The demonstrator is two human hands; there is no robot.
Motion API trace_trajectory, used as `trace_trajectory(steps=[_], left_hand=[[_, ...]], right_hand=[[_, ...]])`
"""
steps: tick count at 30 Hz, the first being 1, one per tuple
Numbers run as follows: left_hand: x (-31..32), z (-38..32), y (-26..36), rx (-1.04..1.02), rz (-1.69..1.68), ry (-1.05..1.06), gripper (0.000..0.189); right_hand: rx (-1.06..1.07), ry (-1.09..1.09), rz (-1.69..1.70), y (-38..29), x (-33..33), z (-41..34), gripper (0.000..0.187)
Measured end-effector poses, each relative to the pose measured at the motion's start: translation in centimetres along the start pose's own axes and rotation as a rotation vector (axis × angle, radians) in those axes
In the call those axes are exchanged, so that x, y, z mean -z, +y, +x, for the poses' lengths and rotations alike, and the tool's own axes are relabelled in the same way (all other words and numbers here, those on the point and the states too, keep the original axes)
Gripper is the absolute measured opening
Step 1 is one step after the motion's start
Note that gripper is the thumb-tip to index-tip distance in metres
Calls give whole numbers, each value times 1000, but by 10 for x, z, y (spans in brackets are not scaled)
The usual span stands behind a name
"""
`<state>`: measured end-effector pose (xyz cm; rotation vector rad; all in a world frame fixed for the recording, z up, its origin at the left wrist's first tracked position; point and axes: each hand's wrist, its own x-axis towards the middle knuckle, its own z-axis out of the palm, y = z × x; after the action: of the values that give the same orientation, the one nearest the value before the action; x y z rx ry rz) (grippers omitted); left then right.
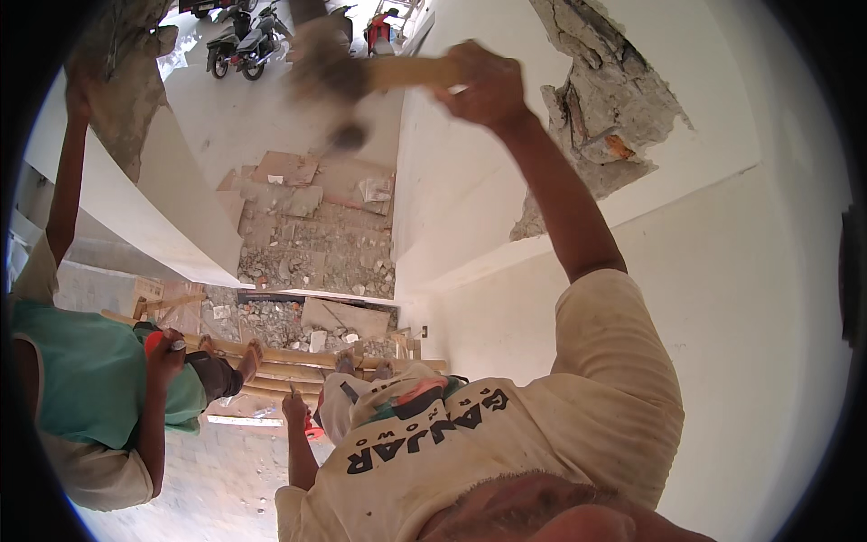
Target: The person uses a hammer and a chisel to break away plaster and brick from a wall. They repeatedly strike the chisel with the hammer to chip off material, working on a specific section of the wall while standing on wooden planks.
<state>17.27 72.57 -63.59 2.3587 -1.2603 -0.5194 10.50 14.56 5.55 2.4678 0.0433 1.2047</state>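
Note:
My right hand [488, 85] is raised high, gripping the wooden handle [410, 72] of a hammer. Motion blurs the hammer's dark head [339, 78], so its exact shape is unclear. Lower down, beside my waist, my left hand [295, 408] is closed around a slim metal tool with a red part [313, 431]; it looks like a chisel. To the right of the hammer, the white wall has a broken patch [603, 115] of bared rough concrete, with some orange brick showing. The hammer appears in front of the view down to the floor.
Bamboo poles [278, 356] form the scaffold under my feet. On my left stands a co-worker in a teal vest [88, 366], one hand [166, 349] holding a red object, the other arm raised. Rubble [318, 251] and boards cover the floor below. Motorcycles [247, 44] are parked beyond.

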Motion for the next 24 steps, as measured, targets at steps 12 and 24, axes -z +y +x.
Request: trace_trajectory(steps=[12, 24], left_hand=[[19, -78, 17, 330, -61, -210, 37], [54, -30, 70, 915, -864, -160, 32]], right_hand=[[-486, -303, -260, 5, 29, 10, 44], [-891, -416, -495, 152, 42, -82, 54]])
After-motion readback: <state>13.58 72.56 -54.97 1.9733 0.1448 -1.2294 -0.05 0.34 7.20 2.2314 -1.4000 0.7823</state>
